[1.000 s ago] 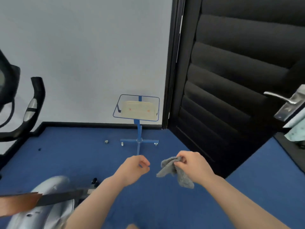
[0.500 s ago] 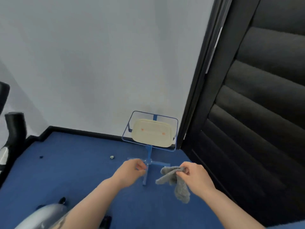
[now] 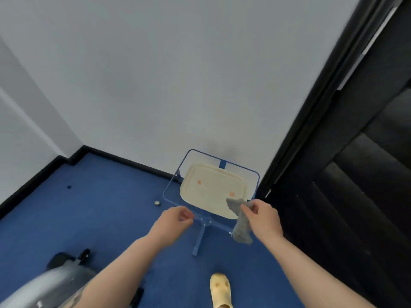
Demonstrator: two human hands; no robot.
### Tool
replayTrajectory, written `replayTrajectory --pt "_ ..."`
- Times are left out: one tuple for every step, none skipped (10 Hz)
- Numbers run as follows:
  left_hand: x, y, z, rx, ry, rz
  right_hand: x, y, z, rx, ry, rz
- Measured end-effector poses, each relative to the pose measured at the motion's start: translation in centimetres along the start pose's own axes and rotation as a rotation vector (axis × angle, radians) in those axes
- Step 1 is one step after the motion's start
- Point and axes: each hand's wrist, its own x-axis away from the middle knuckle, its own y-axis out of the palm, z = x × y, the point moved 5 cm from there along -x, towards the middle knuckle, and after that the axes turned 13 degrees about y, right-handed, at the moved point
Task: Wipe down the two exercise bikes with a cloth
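Blue carpet runs to the white wall; right hand pinches the grey cloth above the cream tray's near-right corner, left hand loosely curled, empty. Better to lower the cloth fully onto the tray before letting go.

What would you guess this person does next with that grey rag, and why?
Probably set the grey cloth down on the cream tray. The right hand pinches it just over the tray's near edge, the left hand is empty, and only a bit of bike shows behind.

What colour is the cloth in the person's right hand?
Grey. The cloth hangs from the right hand, clearest in the head view.
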Motion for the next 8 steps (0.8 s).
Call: replayTrajectory --pt "-3.9 -0.2 0.7 -0.019 -0.037 0.021 -5.7 0.5 -1.8 0.050 -0.012 0.045" --pt "-7.4 -0.5 1.5 -0.023 -0.054 0.031 -10.4 1.6 -3.8 0.158 -0.033 0.071" --pt "-9.6 -1.3 1.1 -0.012 -0.106 0.061 -14.6 3.4 -5.2 0.224 -0.040 0.063" --pt "-10.4 -2.0 0.2 0.004 -0.134 0.124 -16.7 6.2 -6.4 0.310 -0.071 -0.056" --pt "-9.6 -1.6 -1.0 0.035 -0.167 0.148 -16.2 9.2 -6.3 0.402 -0.095 -0.198" --pt "-8.2 -1.0 -1.8 0.063 -0.219 0.140 -14.2 10.3 -5.4 0.439 -0.087 -0.270" --pt "-7.1 -1.1 -1.4 0.065 -0.219 0.138 -12.2 10.1 -4.9 0.479 -0.113 -0.283" --pt "-5.7 -1.5 -0.5 0.058 -0.209 0.149 -10.2 9.0 -5.8 0.455 -0.136 -0.220"
